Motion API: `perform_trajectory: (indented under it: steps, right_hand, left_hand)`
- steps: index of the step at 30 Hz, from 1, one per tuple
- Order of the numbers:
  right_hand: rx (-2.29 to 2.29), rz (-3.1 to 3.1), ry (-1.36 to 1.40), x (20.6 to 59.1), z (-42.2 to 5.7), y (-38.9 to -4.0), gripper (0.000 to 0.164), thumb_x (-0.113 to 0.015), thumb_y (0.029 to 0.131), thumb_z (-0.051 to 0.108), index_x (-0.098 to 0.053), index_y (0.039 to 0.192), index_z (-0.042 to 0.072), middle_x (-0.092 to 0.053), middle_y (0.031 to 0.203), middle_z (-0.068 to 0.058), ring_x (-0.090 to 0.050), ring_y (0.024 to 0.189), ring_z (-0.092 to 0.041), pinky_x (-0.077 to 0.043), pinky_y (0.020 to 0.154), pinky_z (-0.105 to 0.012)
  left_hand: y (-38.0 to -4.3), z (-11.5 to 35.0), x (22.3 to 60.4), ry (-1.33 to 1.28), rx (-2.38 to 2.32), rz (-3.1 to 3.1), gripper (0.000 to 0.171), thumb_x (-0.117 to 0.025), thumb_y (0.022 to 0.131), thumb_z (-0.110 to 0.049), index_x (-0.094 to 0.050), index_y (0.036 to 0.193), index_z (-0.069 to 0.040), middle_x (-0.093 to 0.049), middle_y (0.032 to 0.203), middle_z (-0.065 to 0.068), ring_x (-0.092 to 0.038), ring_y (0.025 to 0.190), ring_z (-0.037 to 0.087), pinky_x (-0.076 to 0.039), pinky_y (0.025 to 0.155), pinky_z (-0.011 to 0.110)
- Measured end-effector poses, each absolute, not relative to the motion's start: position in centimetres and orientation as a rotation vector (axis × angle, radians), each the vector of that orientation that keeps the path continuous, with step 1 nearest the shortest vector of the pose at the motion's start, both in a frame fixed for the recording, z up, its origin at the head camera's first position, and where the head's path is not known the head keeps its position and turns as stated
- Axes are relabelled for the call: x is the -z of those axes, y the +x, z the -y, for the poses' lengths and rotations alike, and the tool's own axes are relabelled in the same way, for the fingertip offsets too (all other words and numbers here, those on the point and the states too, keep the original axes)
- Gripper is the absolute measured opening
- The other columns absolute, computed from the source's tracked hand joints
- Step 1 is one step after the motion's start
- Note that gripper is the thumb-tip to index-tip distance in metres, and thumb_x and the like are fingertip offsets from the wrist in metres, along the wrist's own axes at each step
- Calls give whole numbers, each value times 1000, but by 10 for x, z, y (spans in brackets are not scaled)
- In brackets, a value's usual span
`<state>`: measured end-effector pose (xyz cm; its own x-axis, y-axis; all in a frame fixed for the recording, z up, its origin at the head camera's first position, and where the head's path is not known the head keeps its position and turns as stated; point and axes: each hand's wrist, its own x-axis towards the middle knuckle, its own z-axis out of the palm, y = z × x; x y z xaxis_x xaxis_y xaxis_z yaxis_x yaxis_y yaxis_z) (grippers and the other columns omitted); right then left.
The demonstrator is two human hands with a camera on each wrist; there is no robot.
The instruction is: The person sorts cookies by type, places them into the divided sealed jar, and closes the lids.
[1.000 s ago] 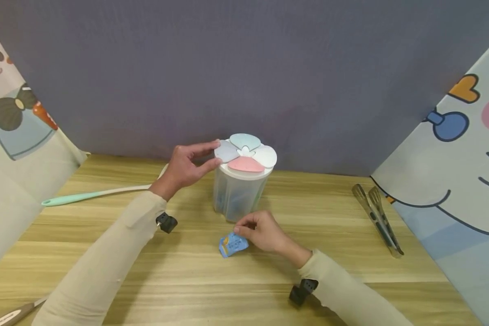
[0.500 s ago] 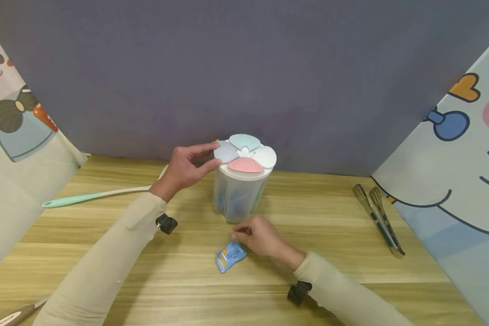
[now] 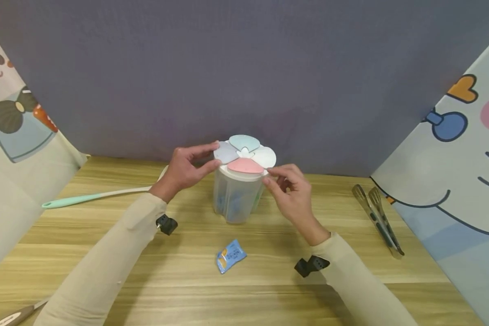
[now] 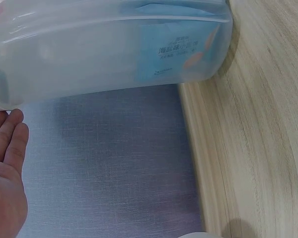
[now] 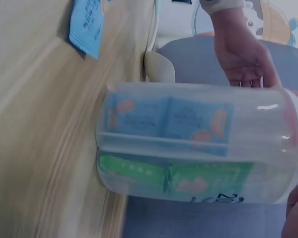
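A clear storage canister (image 3: 235,199) with a flower-shaped lid of pink, white, mint and lilac petals (image 3: 245,165) stands upright on the table. My left hand (image 3: 185,168) holds the lilac side of the lid, thumb and fingers spread along its edge. At the lid's front right, thumb and forefinger of my right hand (image 3: 293,194) pinch the rim beside the pink petal; that hand is mostly cut off in the right wrist view. Inside the canister, blue packets (image 5: 139,119) and green packets (image 5: 208,179) sit in separate compartments. One blue snack packet (image 3: 231,256) lies loose in front.
A mint-handled utensil (image 3: 75,199) lies behind my left forearm; its cream spoon-like head (image 5: 159,67) shows in the right wrist view. Metal tongs (image 3: 375,217) rest at the right. A brown-handled utensil (image 3: 14,316) is at the near left. A grey panel (image 3: 244,68) stands behind.
My right hand has let go of the blue snack packet, leaving it on the table, and has moved up and right to the lid's rim. My left hand has stayed put.
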<state>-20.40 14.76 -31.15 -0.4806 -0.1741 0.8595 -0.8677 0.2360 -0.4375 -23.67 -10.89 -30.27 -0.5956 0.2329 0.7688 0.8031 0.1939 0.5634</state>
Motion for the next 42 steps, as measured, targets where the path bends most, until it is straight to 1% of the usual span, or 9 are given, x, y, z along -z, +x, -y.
perform_trajectory:
  steps: [2, 4, 13, 22, 26, 30, 32, 42]
  right_hand:
    - [-1272, 1837, 936, 306, -145, -203, 21, -70, 72, -21, -66, 91, -15, -55, 80, -25, -45, 60, -10, -37, 47, -17]
    - [-1260, 1848, 928, 303, -144, -203, 21, -69, 72, -22, -66, 91, -16, -55, 81, -26, -45, 59, -10, -37, 47, -16]
    - [-1192, 1830, 929, 297, -139, -211, 19, -71, 69, -23, -69, 86, -14, -52, 76, -21, -42, 57, -9, -34, 49, -16]
    - [-1264, 1840, 832, 284, -134, -221, 8, -68, 78, -15, -68, 86, -15, -53, 72, -21, -41, 60, -8, -32, 49, -16]
    - [-1318, 1858, 790, 292, -139, -235, 8, -70, 79, -11, -70, 87, -12, -54, 72, -15, -42, 62, -8, -33, 49, -17]
    - [-1337, 1889, 771, 290, -138, -235, 8, -69, 81, -10, -69, 88, -13, -54, 72, -15, -43, 62, -8, -34, 50, -18]
    - [-1338, 1901, 764, 284, -135, -229, 9, -69, 81, -11, -68, 89, -15, -54, 71, -19, -43, 62, -8, -34, 51, -18]
    - [-1373, 1930, 743, 280, -132, -228, 9, -67, 82, -10, -67, 88, -17, -54, 72, -20, -44, 62, -7, -35, 51, -14]
  left_hand:
    - [-237, 109, 303, -963, 1418, 1947, 35, -73, 77, 9, -63, 110, 14, -60, 113, 27, -61, 100, 40, -50, 82, 49]
    - [-237, 109, 303, -964, 1427, 1950, 35, -73, 77, 9, -63, 110, 14, -60, 113, 27, -61, 100, 40, -50, 82, 50]
    - [-236, 110, 303, -949, 1431, 1961, 35, -73, 78, 9, -63, 111, 13, -60, 114, 26, -62, 100, 40, -50, 82, 51]
    - [-236, 110, 303, -952, 1444, 1946, 35, -73, 77, 9, -63, 111, 14, -60, 113, 27, -62, 99, 41, -50, 81, 52]
    - [-236, 110, 302, -949, 1454, 1956, 35, -73, 78, 9, -62, 111, 14, -59, 114, 27, -61, 100, 41, -49, 82, 52]
    - [-235, 110, 302, -955, 1460, 1959, 36, -72, 78, 9, -62, 112, 14, -59, 115, 27, -60, 101, 41, -49, 81, 54]
    - [-235, 110, 303, -959, 1460, 1955, 36, -72, 78, 9, -62, 112, 14, -59, 115, 27, -60, 101, 41, -49, 81, 55]
    - [-236, 110, 303, -957, 1457, 1952, 35, -72, 78, 9, -62, 112, 14, -59, 115, 27, -61, 101, 41, -49, 82, 54]
